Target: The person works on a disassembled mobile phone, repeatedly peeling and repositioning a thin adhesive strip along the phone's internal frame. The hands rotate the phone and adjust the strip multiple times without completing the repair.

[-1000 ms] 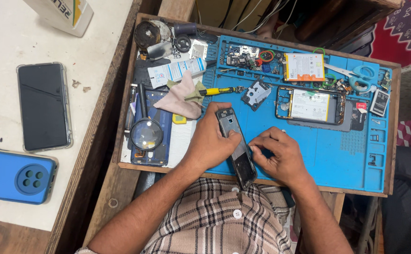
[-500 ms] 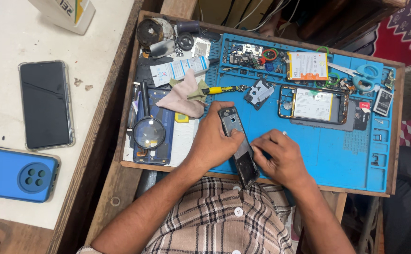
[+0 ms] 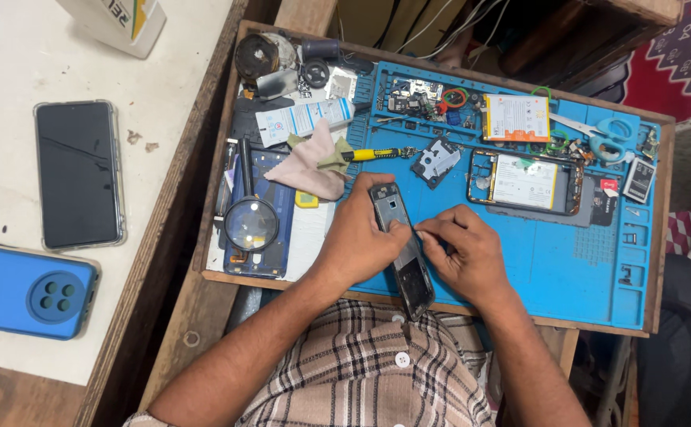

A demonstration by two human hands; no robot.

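Two hands meet over a dark, stripped phone frame point(image 3: 402, 247) tilted on the blue silicone repair mat point(image 3: 567, 261): left hand point(image 3: 361, 237) clamps its side to steady it, right hand point(image 3: 464, 253) pinches something too thin to identify. A round magnifying glass point(image 3: 251, 224) lies nearby; the frame's lower end overhangs the table edge.

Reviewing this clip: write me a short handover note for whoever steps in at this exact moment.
Left hand: grips the dark phone frame, holding it tilted over the blue mat.
Right hand: fingertips pinched at the frame's right edge; whether they hold a small tool is too small to tell.
Nearby: opened phone with its battery showing, loose battery, scissors, yellow screwdriver, magnifying glass, cloth.
Done: one phone lies opened, parts spread out.
Left: the frame is in hand, not set down.
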